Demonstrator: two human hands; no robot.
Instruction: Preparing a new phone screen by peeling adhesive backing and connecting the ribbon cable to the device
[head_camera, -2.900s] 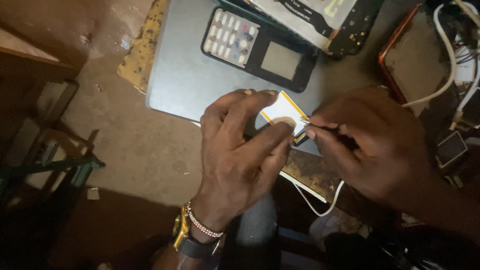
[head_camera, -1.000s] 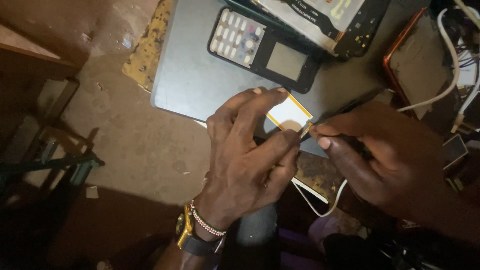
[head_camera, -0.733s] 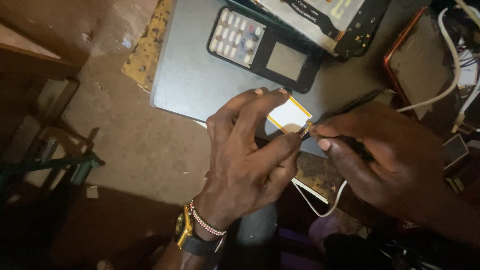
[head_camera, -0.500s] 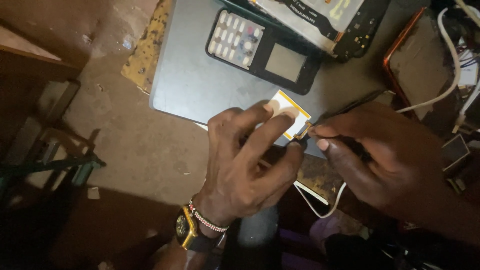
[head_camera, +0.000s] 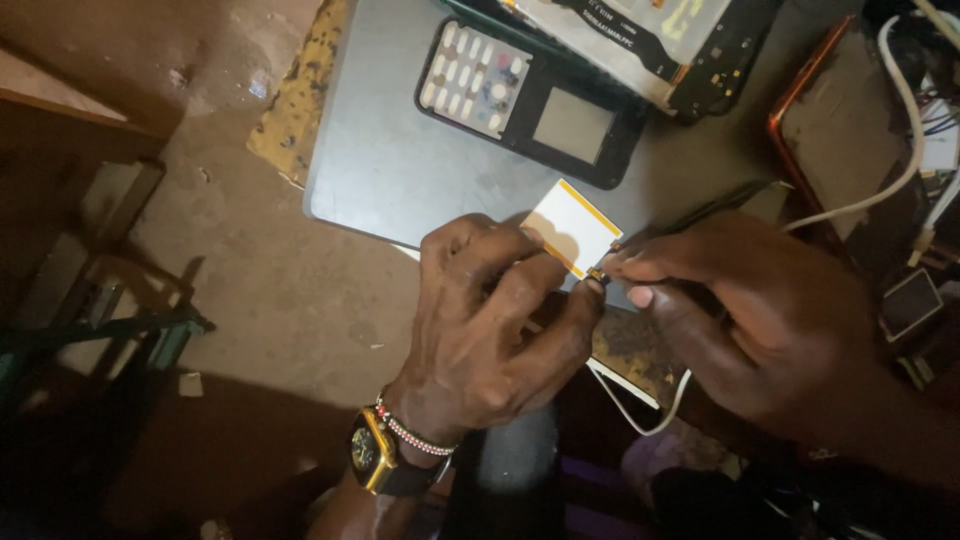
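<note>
- At far left, dark wooden furniture (head_camera: 70, 250) stands in shadow on a bare earthen floor (head_camera: 230, 250).
- A gold-cased wristwatch (head_camera: 372, 455) and a beaded bracelet (head_camera: 412, 436) circle the wrist of the left hand (head_camera: 490, 320), near the bottom edge of the scene.
- The left hand is closed around a small white card-like part with orange edging (head_camera: 572, 226), fingers pinching its near side and holding it over the near edge of a grey metal plate (head_camera: 400, 150) that lies on the worktop.
- Farther off on the plate lies a black keypad phone front (head_camera: 530, 100), its pale buttons to the left and its small screen to the right.
- Beyond that, at the top edge, a bare phone circuit board (head_camera: 650, 40) lies tilted.
- The right hand (head_camera: 740, 310) grips a thin dark tool (head_camera: 690, 215), its tip touching the right-hand corner of the white part, just beside the left forefinger.
- A white cable (head_camera: 640, 405) loops below the two hands.
- At far right, an orange-rimmed phone shell (head_camera: 830, 120) lies on the worktop among more white cables (head_camera: 900, 150).
</note>
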